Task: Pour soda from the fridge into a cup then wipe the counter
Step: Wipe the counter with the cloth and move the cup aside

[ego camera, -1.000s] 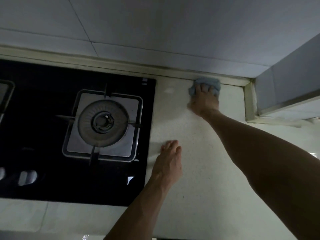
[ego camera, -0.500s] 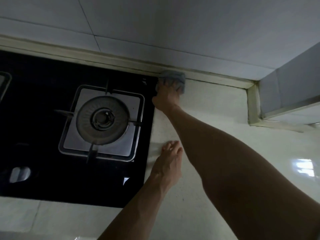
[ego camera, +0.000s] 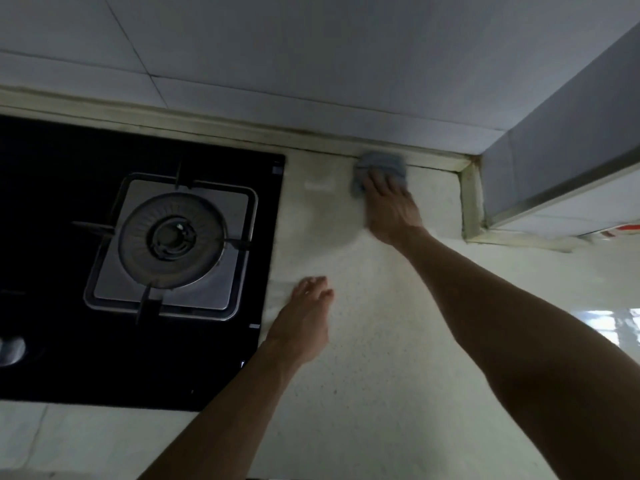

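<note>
- Now the right grip (ego camera: 389, 206) lies flat on a blue-grey cloth (ego camera: 381, 162), fingers laid over it and pressing it down rather than clenched round it; blur hides the fingertips
- That cloth sits at the far edge of the table (ego camera: 398, 375), touching the pale trim strip (ego camera: 207, 124) under the wall tiles (ego camera: 311, 64), between the hob and the boxed-in corner (ego camera: 571, 133) on the right
- Left grip (ego camera: 304, 320) is released: palm down, fingers straight and together, resting on the table just beside the right edge of the black glass hob (ego camera: 69, 341), holding nothing, seemingly as a brace
- On the hob, one burner (ego camera: 171, 237) sits under its pan support, with no flame visible; a knob (ego camera: 10, 349) shows at the near left
- Progress, as I judge it: this is the wiping stage, the last part of the job; no soda, cup or fridge is in view, so the pouring cannot be checked from here
- Left to do, by my reading: the wide near stretch of table shows no sign either way of being wiped, and may need passes
</note>
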